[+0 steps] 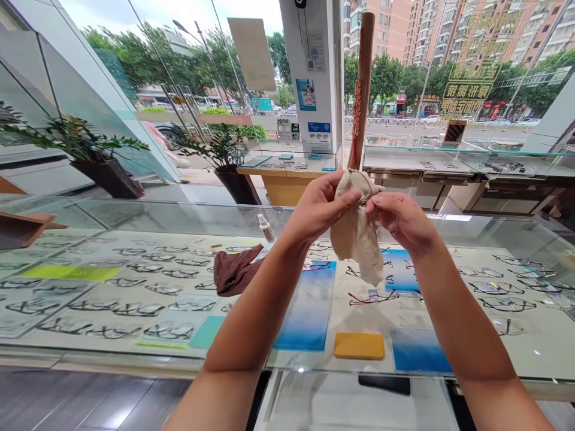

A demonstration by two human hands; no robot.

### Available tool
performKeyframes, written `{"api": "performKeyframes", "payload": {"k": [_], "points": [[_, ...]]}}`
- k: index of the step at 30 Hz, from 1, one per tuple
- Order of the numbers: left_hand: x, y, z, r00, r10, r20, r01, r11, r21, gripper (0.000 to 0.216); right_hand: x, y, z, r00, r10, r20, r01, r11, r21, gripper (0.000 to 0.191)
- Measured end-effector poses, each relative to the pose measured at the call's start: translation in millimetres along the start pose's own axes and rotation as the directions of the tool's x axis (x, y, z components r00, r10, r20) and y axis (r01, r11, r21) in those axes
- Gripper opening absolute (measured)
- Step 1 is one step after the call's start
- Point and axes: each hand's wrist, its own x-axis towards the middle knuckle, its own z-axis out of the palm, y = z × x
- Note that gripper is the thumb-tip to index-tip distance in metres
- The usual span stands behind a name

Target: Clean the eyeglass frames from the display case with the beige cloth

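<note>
Both hands are raised above the glass counter, close together. My left hand (321,206) is closed on a beige cloth (357,242), thumb pressed on its front, and the loose end hangs down. A thin-rimmed pair of eyeglasses (385,232) is partly wrapped in the cloth; one round lens shows below my right fingers. My right hand (404,220) pinches the eyeglasses by the thin frame near the cloth's right edge. How far the cloth covers the other lens is hidden by the fingers.
A glass display counter (251,359) holds many eyeglass frames under its top. On it stand a white spray bottle (266,228), a crumpled brown cloth (236,269) and a yellow case (359,345). A wooden post (362,78) rises beyond my hands.
</note>
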Motion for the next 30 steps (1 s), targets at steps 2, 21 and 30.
{"api": "performKeyframes", "payload": {"k": [2, 21, 30], "points": [[-1, -4, 6, 0.996, 0.042, -0.084, -0.041, 0.999, 0.013, 0.041, 0, 3, 3, 1.0, -0.004, 0.013, 0.003, 0.999, 0.038, 0.028], [10, -8, 6, 0.886, -0.366, -0.285, 0.184, 0.842, -0.508, 0.038, 8, 16, -9, 0.993, 0.039, -0.108, -0.02, 0.984, 0.176, 0.027], [10, 16, 11, 0.825, -0.504, -0.255, 0.216, 0.699, -0.682, 0.044, -1, 11, -4, 0.756, -0.636, -0.155, 0.273, 0.522, -0.808, 0.022]]}}
